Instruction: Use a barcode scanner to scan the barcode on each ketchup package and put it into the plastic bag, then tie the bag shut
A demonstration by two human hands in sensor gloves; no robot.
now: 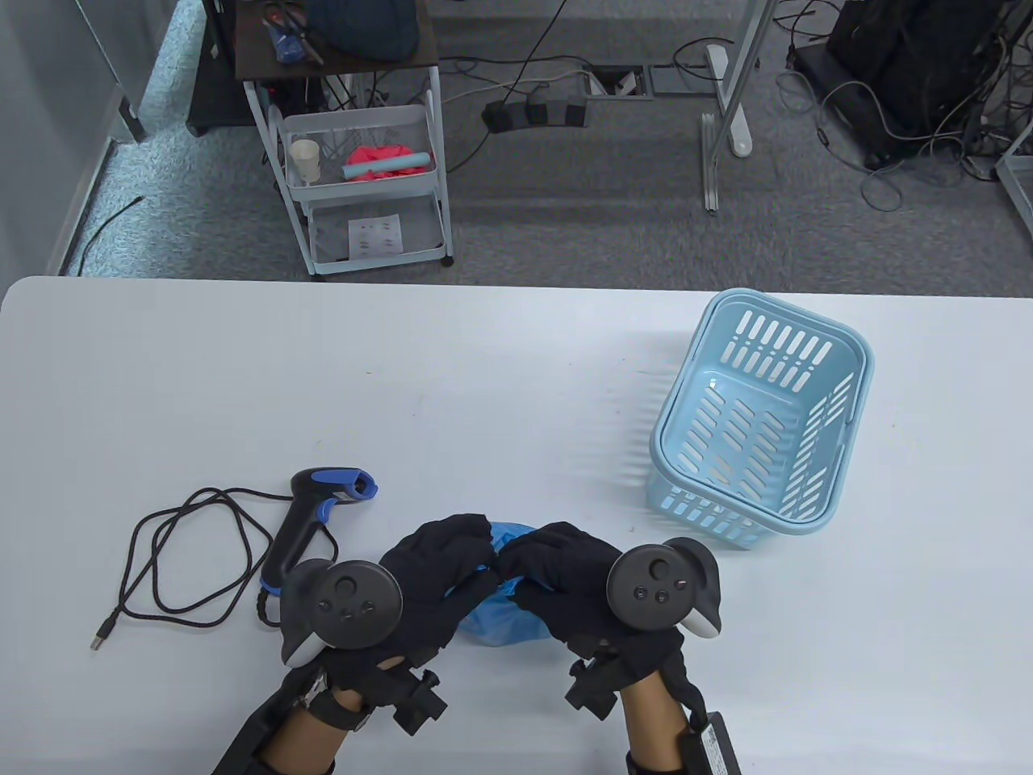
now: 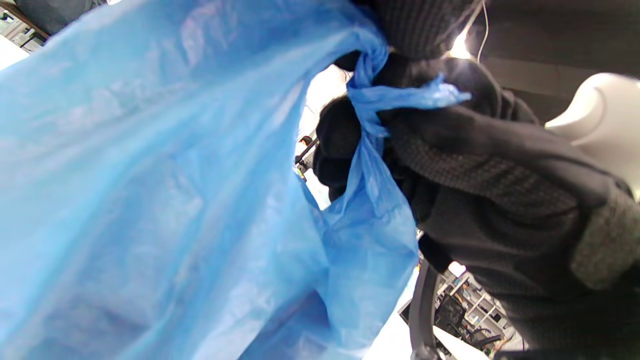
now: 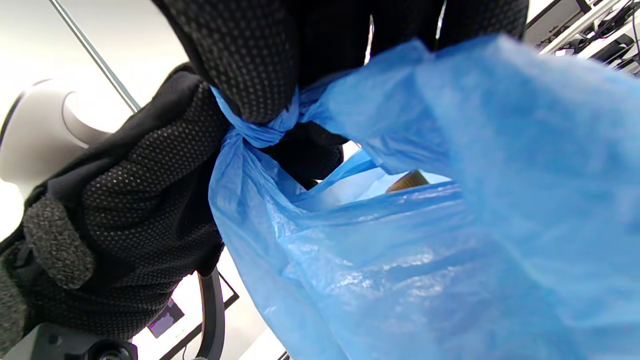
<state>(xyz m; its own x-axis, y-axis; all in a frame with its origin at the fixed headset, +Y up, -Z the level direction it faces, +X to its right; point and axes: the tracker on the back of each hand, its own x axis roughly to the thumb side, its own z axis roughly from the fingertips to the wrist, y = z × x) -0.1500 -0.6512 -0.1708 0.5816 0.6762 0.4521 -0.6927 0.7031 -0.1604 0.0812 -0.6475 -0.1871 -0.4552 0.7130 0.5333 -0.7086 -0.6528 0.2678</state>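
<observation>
White table (image 1: pixel 323 387), near edge: blue plastic bag (image 1: pixel 500 617) is held between left hand (image 1: pixel 440 585) and right hand (image 1: pixel 565 589), each pinching a twisted handle. Knot should be drawn snug evenly; barcode scanner (image 1: pixel 311 517) lies beside.

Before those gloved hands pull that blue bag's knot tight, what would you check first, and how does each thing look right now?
1. Both hands grip the bag's handles: ok. The left hand and right hand pinch the twisted plastic.
2. Handles crossed into a knot: ok, a twist shows at the plastic bag top.
3. Knot fully tight: not ok, the mouth below it gapes.
4. All packages inside: cannot tell. The basket looks empty, but the bag's contents are mostly hidden.
5. Barcode scanner out of the way: ok, lying on the table to the left.
</observation>
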